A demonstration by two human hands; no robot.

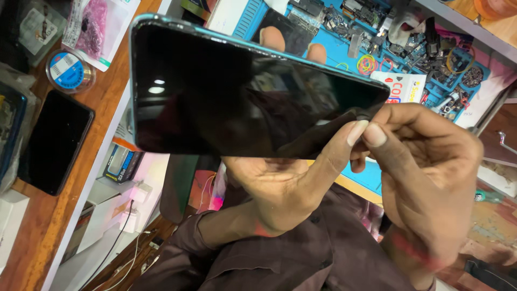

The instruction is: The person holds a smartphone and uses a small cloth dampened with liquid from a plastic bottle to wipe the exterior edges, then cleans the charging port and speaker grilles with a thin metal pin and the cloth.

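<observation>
A smartphone with a black glossy screen and a teal rim fills the middle of the view, screen towards me. My left hand holds it from behind: two fingertips show over the far edge and the thumb lies along the near edge. My right hand is at the phone's right end, with thumb and forefinger pinched together on the corner edge. Whether they grip a film or the phone's edge itself is unclear. Dark brown sleeves show below both hands.
On the wooden surface at left lie a second black phone, a round spool with a blue label and a plastic bag with pink contents. Behind is a blue work mat with small parts, coloured rubber bands and a white box.
</observation>
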